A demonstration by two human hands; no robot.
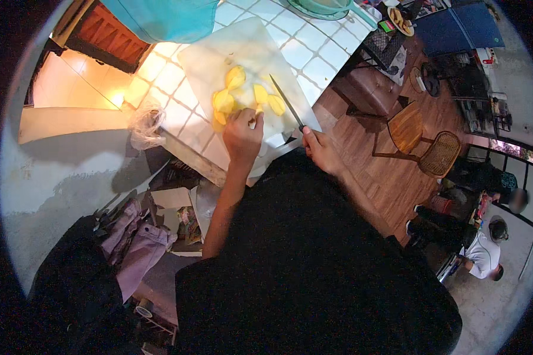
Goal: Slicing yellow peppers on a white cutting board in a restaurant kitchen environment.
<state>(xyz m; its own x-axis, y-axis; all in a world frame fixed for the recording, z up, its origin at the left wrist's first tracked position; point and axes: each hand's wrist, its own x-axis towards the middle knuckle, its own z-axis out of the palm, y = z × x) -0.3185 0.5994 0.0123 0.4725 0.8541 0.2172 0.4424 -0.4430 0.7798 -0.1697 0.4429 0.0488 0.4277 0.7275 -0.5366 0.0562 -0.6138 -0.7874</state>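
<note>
A white cutting board (248, 40) lies on a white-tiled counter (324, 57). Pale yellow cut pieces (235, 78), some kind of fruit or vegetable, are heaped towards its left side. Two more slices, including a yellow slice (276, 105), lie between that heap and the knife. My left hand (243, 135) is over the near edge of the pieces with its fingers bent; whether they grip one is hidden. My right hand (322, 150) is closed round the dark handle of a kitchen knife (286, 100). Its narrow blade points away from me, above the board's right side.
A turquoise container or cloth (164, 17) and a green strainer (322, 9) stand at the counter's far side. Crumpled clear plastic (146, 126) sits at the left edge. A wooden chair (406, 126) is on the floor to the right. Farther right, people, one in a white shirt (484, 255).
</note>
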